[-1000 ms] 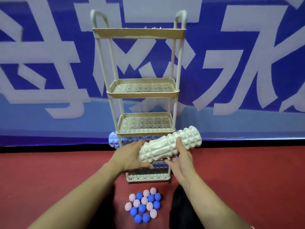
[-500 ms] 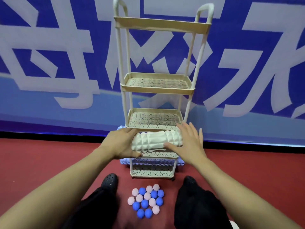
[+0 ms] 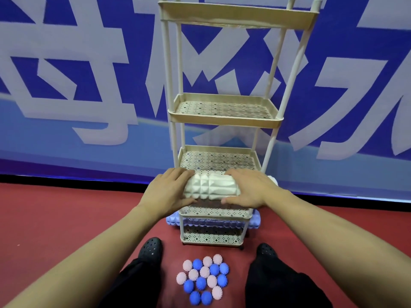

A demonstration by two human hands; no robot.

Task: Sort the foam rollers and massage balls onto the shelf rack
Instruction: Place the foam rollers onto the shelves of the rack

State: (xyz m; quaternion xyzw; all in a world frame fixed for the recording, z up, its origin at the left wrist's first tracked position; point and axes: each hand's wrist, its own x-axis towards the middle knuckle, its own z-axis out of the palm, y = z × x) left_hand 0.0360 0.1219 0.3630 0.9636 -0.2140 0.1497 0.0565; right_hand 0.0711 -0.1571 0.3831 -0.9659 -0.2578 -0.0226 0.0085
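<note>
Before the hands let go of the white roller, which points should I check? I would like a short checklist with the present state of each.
1. White roller lies level across its tier: ok.
2. Left hand and right hand cover both roller ends: ok.
3. Roller fully inside the tier rim: cannot tell, the hands hide its ends.
4. Shelf rack stands upright: ok.
5. Purple roller on the tier below does not block: ok.
6. Massage balls sorted: not ok, all on the floor.

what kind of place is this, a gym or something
Probably a gym or sports hall: red sports-type floor, a big blue printed banner along the wall, and foam rollers and spiky massage balls.
</note>
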